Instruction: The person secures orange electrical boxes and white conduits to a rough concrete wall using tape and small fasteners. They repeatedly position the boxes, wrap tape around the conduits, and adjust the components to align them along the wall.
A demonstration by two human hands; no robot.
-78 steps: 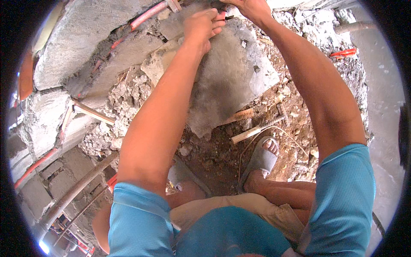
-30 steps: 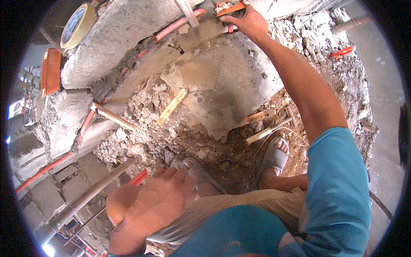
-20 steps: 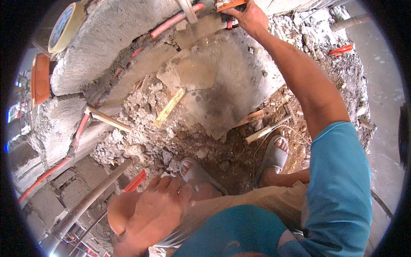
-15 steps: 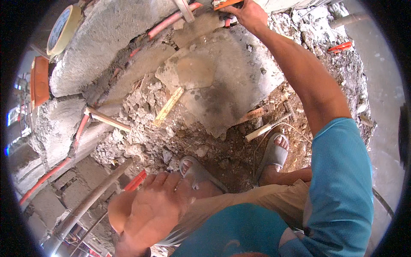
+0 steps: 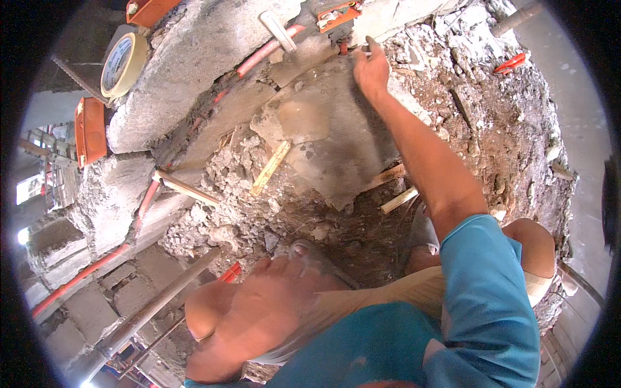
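My right hand (image 5: 372, 72) reaches to the far wall, its index finger stretched out and its thumb apart, holding nothing I can see. Just above and left of it, an orange rectangular electrical box (image 5: 339, 17) sits in the wall edge. A short piece of red pipe (image 5: 343, 48) stands between the box and my thumb. My left hand (image 5: 262, 301) lies over my left knee (image 5: 206, 309), somewhat blurred, with fingers laid out and nothing in them. Below the wall, a dusty grey slab (image 5: 336, 152) lies on the rubble.
Red conduit (image 5: 259, 57) runs along a groove in the broken wall. A tape roll (image 5: 124, 64) and another orange box (image 5: 90, 131) are at upper left. Wood strips (image 5: 270, 168) lie on rubble. Red-handled pliers (image 5: 510, 63) rest at right. A metal pole (image 5: 152, 301) slants at lower left.
My right hand has let go of the orange box and drawn down and slightly right of it. My left hand stays on the knee. The view has shifted, showing more of the wall.
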